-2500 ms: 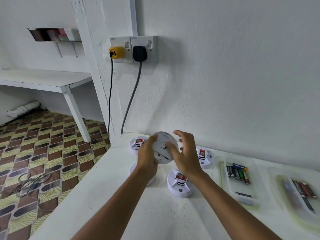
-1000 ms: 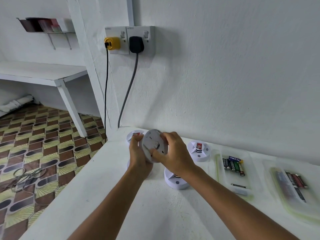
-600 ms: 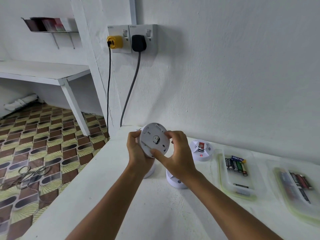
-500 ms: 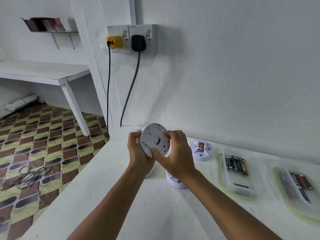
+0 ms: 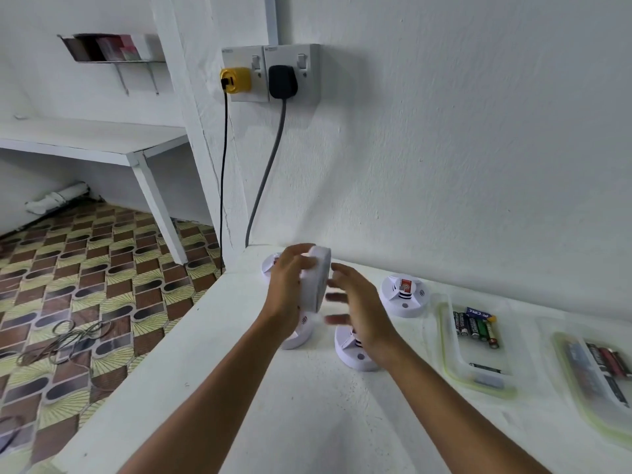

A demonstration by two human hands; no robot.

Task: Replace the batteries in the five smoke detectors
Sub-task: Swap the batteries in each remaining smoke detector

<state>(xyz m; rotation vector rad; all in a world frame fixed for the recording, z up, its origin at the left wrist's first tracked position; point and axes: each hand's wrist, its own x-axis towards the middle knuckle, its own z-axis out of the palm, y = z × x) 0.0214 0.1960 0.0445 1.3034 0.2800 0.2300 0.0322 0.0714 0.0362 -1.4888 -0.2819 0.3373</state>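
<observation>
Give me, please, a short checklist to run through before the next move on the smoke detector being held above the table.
1. Detector secured: the left hand grips the held detector edge-on above the table. Ok.
2. Right hand free to work: fingers spread beside the detector, blurred, holding nothing. Ok.
3. Battery compartment facing the camera: only the rim shows. Not ok.
4. Fresh cells within reach: the batteries lie in the nearer tray to the right. Ok.
5. Which tray holds new cells and which used: the far tray also has batteries. Cannot tell.
6. Landing spot: bare table in front. Ok.
</observation>
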